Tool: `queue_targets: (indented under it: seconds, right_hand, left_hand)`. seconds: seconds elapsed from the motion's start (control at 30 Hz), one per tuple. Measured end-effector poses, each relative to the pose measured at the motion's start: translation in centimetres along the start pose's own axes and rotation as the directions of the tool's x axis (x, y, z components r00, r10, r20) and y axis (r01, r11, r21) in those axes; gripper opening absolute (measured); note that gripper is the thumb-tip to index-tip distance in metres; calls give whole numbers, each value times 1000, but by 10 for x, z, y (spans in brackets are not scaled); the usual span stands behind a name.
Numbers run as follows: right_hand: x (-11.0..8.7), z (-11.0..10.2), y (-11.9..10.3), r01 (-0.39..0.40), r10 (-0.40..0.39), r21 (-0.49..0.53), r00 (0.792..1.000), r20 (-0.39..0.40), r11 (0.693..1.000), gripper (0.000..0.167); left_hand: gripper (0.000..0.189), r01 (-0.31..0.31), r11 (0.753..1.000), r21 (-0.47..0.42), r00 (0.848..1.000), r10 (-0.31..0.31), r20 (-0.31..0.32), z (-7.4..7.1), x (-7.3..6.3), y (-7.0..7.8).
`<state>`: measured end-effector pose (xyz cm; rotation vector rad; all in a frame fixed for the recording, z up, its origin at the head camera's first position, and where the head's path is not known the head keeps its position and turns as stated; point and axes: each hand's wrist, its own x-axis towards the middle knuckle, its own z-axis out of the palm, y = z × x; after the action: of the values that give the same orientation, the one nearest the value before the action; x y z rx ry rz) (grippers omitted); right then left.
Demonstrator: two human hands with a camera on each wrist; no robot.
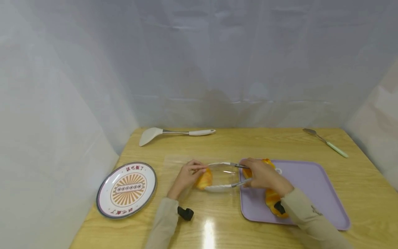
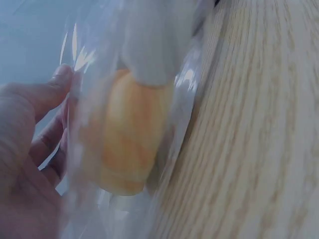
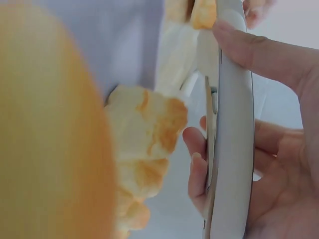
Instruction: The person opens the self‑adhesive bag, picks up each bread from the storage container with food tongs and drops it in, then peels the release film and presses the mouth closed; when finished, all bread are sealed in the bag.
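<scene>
"Pinching the clear bag (image 1: 224,176), why does the left hand (image 1: 187,175) hold its side?"

"Probably to steady it: the tongs (image 1: 219,187), gripped in the right hand (image 1: 263,173), reach inside, with the bread (image 1: 204,180) between their tips."

I'm looking into what seems a makeshift booth: creased pale sheeting (image 1: 199,65) hangs around three sides of a wood-grain table (image 1: 261,145), set kitchen-style with tongs (image 1: 219,187), a spatula (image 1: 175,132) and a plate (image 1: 127,189).
</scene>
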<state>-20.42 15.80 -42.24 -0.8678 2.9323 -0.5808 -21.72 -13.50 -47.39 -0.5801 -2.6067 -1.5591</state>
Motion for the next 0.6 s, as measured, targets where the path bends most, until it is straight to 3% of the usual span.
queue_targets:
  seconds: [0.17, 0.33, 0.6]
  right_hand:
    - [1, 0, -9, 38, -38, 10, 999, -29, 999, 68]
    - [8, 3, -24, 34, -34, 18, 999, -2, 999, 67]
    - [19, 16, -38, 20, -21, 10, 999, 29, 1000, 73]
  left_hand:
    - [18, -35, 999, 27, 998, 36, -44, 0, 0, 0]
    - [15, -83, 992, 97, 992, 91, -81, -4, 1, 5]
    - [15, -94, 990, 102, 992, 102, -69, -6, 1, 12]
